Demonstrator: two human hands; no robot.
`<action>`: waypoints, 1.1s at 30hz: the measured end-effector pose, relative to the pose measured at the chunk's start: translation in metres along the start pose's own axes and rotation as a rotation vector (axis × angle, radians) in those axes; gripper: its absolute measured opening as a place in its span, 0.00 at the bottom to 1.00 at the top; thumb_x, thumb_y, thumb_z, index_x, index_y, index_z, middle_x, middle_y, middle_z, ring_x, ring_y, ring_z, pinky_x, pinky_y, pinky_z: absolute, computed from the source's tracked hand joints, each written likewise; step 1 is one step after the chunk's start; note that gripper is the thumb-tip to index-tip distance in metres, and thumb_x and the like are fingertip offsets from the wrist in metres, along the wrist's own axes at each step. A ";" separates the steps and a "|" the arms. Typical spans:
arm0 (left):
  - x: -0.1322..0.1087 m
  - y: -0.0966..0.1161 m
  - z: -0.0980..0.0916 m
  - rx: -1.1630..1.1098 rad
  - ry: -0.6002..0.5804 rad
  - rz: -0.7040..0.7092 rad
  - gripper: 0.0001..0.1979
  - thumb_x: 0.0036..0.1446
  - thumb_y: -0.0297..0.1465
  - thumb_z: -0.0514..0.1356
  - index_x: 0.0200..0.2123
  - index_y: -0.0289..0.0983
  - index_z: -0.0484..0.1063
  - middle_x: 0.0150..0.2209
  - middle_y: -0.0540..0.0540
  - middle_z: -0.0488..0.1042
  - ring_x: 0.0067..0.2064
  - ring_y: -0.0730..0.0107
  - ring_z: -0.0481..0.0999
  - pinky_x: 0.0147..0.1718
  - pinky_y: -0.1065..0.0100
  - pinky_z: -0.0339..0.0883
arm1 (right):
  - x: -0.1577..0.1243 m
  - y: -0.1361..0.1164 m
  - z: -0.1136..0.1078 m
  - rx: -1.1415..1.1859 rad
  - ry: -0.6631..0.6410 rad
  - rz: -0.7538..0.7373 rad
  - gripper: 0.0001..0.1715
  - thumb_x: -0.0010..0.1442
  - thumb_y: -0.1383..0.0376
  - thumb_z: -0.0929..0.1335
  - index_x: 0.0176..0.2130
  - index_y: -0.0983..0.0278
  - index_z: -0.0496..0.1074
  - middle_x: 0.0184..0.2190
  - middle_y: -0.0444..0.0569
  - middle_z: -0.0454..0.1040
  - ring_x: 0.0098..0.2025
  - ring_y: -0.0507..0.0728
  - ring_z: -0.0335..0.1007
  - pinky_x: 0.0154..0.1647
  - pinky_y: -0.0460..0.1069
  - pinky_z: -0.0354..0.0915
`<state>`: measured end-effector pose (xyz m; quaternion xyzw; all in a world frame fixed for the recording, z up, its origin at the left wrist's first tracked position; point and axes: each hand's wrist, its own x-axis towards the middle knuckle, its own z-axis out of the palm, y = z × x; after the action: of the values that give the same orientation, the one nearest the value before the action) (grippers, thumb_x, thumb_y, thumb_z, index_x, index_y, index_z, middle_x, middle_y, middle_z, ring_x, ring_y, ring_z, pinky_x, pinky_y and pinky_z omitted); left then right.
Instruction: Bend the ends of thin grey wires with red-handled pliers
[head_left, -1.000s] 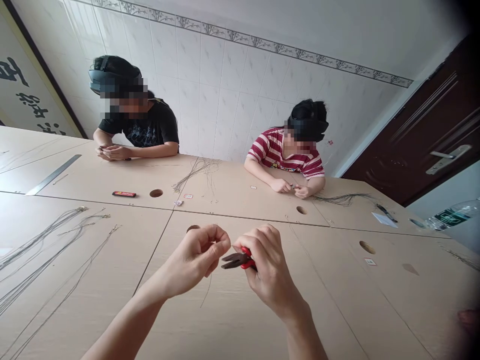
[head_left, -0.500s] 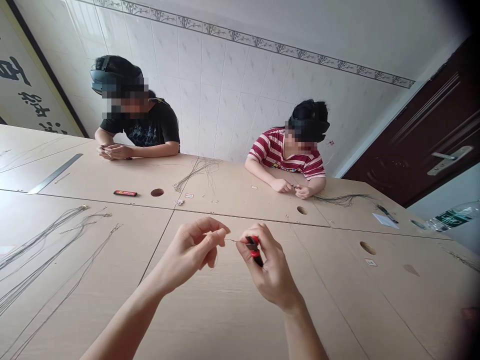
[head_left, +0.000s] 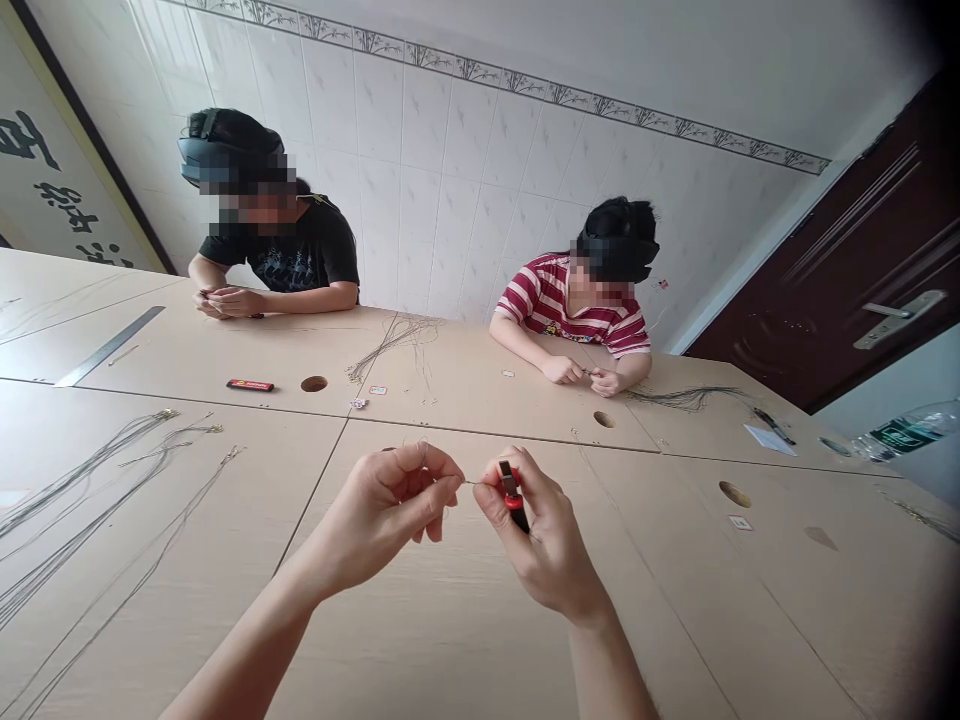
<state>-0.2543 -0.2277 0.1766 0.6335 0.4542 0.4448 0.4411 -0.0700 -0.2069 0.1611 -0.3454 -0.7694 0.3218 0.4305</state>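
In the head view my left hand (head_left: 394, 498) is closed, thumb and forefinger pinching a thin cord (head_left: 469, 483). A fine loop of it shows above the left fingers. My right hand (head_left: 553, 548) is wrapped round small pliers (head_left: 512, 492) with red and black grips, their dark jaws pointing up. Right thumb and forefinger also meet the cord, so a short piece spans the small gap between both hands. What is at the cord's ends is too small to tell. Both hands are above the tabletop (head_left: 420, 640).
Bundles of thin cords (head_left: 112, 470) lie at left, another bundle (head_left: 382, 350) farther back. Beyond them are a metal ruler (head_left: 112, 347), a red-and-black box cutter-like object (head_left: 251, 385) and table holes (head_left: 314, 384). Two people sit opposite; a bottle (head_left: 911, 433) lies at right.
My left hand has shifted slightly right, so the cord stretch between the hands is shorter. The pliers have turned in my right hand, their jaws now pointing more upward.
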 end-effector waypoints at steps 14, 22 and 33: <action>-0.001 -0.005 0.003 0.214 0.081 0.311 0.03 0.60 0.25 0.57 0.36 0.38 0.70 0.24 0.54 0.63 0.21 0.80 0.57 0.20 0.74 0.56 | 0.000 -0.004 -0.001 0.087 -0.017 0.057 0.11 0.67 0.61 0.62 0.32 0.61 0.60 0.29 0.43 0.62 0.30 0.52 0.58 0.30 0.48 0.57; -0.001 -0.006 0.002 0.317 0.070 0.438 0.06 0.63 0.24 0.55 0.34 0.37 0.69 0.31 0.50 0.69 0.24 0.79 0.59 0.22 0.72 0.56 | -0.001 -0.003 0.000 0.156 -0.042 0.085 0.11 0.67 0.61 0.62 0.32 0.61 0.60 0.28 0.42 0.60 0.30 0.51 0.56 0.31 0.48 0.56; -0.001 -0.001 0.005 0.297 0.022 0.229 0.10 0.64 0.30 0.50 0.28 0.38 0.61 0.23 0.54 0.59 0.23 0.77 0.54 0.21 0.73 0.52 | 0.000 0.003 0.003 -0.131 0.013 -0.137 0.09 0.63 0.74 0.62 0.35 0.60 0.59 0.30 0.44 0.63 0.33 0.54 0.56 0.37 0.50 0.59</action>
<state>-0.2496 -0.2288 0.1748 0.7344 0.4444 0.4270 0.2843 -0.0722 -0.2059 0.1572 -0.3213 -0.8078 0.2381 0.4331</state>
